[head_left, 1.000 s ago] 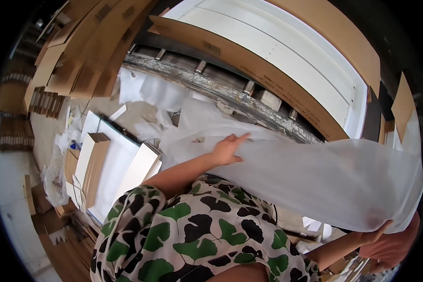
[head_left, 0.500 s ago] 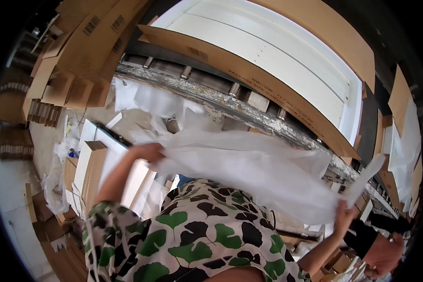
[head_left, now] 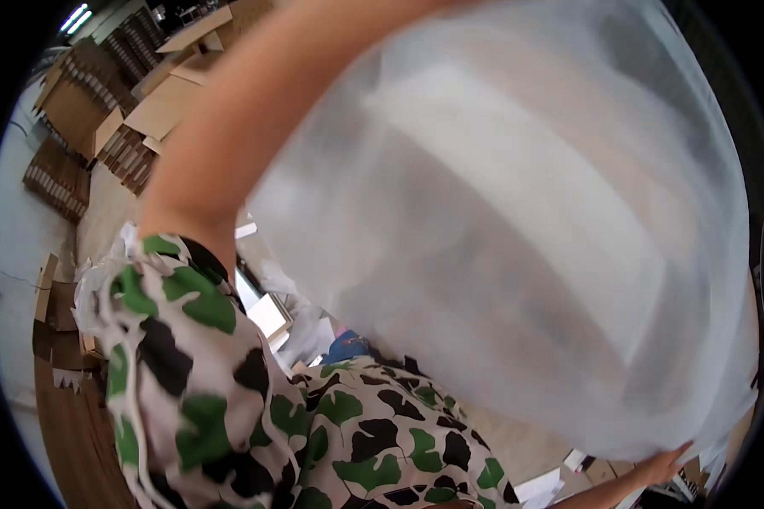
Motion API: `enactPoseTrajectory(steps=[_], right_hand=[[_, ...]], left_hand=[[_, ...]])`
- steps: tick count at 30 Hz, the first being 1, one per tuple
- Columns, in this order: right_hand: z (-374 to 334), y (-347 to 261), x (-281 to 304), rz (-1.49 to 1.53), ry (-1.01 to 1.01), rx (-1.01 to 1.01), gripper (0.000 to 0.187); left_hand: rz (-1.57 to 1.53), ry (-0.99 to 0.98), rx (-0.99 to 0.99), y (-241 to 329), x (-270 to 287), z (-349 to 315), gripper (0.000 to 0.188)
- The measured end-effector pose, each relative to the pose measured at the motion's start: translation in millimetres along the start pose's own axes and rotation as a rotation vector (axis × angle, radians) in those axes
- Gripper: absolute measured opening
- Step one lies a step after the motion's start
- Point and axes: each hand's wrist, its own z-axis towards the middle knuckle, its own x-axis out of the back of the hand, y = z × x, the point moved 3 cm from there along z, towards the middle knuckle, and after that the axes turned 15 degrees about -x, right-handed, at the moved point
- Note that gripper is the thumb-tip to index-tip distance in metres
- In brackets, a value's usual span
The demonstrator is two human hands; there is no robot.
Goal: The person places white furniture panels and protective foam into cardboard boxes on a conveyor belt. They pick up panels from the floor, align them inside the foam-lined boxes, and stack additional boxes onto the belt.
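The right hand [head_left: 662, 465], lower right, pinched the plastic sheet [head_left: 526, 220]; the left hand's fingers were hidden. The sheet blocked sight, so tripping seemed likely.

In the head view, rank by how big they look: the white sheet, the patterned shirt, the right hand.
1. White sheet, though its nearness to the camera inflates it.
2. Patterned shirt.
3. Right hand, only partly visible at the sheet's lower edge.

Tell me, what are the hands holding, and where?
A big thin see-through white sheet. The right hand grips its lower corner; the left arm lifts it, but that hand is out of view.
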Motion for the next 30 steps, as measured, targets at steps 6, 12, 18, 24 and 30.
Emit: enactPoseTrajectory(steps=[6, 12, 18, 24, 30], right_hand=[[45.1, -23.7, -0.8, 0.220, -0.003, -0.169, 0.053], [54.6, -84.5, -187.2, -0.088, -0.086, 0.316, 0.035], [3.4, -120.4, -290.9, -0.518, -0.271, 0.302, 0.043], [-17.3, -139.7, -302.4, -0.758, -0.284, 0.384, 0.042], [-43.0, -159.3, -265.8, -0.333, -0.235, 0.645, 0.054]], left_hand=[[-0.129, -0.447, -0.168, 79.7, -18.2, -132.1, 0.054], [0.066, -0.957, 0.340, -52.7, -202.0, -239.9, 0.067], [-0.147, -1.232, 0.350, -39.5, -304.7, -326.0, 0.068], [-0.316, -1.392, 0.283, -54.1, -336.4, -377.0, 0.067], [-0.632, -1.354, 0.547, -26.6, -324.4, -415.1, 0.070]])
